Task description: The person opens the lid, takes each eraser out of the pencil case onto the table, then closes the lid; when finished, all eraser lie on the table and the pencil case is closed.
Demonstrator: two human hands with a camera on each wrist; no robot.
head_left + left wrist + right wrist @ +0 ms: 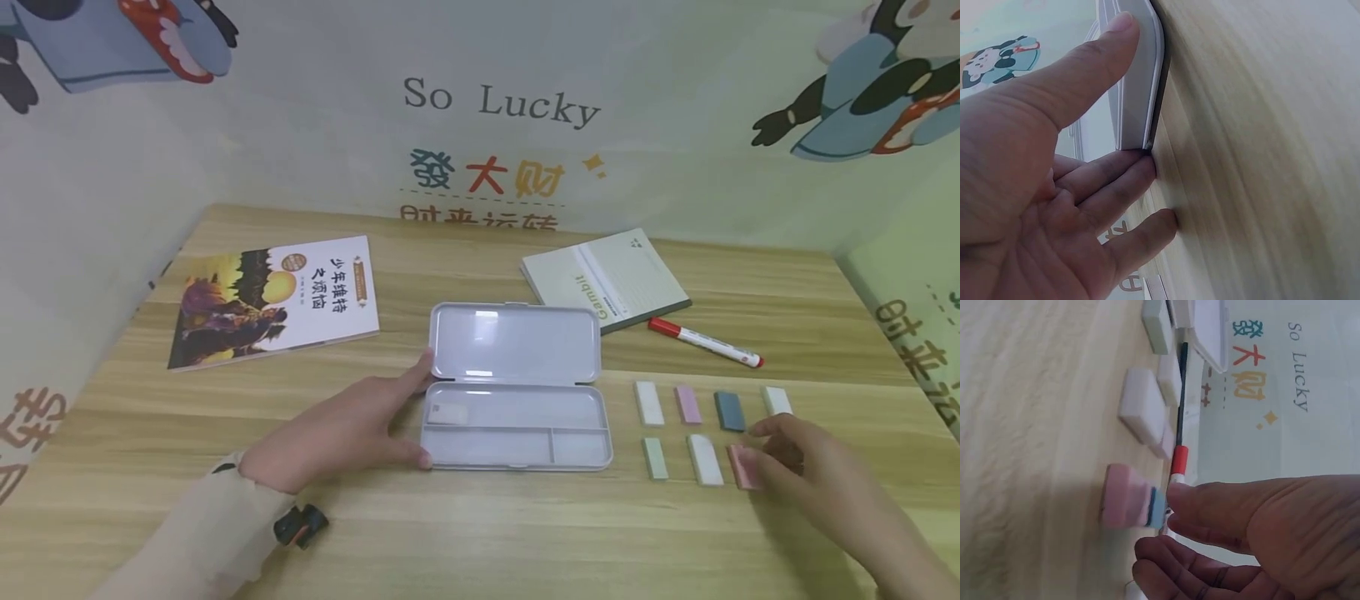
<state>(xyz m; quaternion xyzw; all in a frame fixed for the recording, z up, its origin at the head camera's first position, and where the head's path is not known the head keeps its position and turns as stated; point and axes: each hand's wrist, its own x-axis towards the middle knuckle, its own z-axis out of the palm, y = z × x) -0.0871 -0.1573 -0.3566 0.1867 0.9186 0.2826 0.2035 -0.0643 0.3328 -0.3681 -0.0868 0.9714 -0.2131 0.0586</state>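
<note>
A pale pencil case (487, 450) lies with its lid (517, 342) raised back; a small white eraser (450, 414) sits in its rear compartment. At the case's left end, my left hand (360, 429) touches it with thumb and fingertips, the thumb laid along its side in the left wrist view. My right hand (813, 471) hovers over a pink eraser (1124, 497), thumb and fingers bent with a gap between them. Around it stand a blue eraser (730, 411), white erasers (705, 460), a lilac eraser (687, 404) and a green eraser (655, 458), in two rows.
A red-capped marker (708, 342) lies behind the erasers, beside a notebook (607, 279). Far left on the wooden table (360, 533) is an illustrated book (277, 300). A printed wall cloth (315, 125) borders the table's rear edge.
</note>
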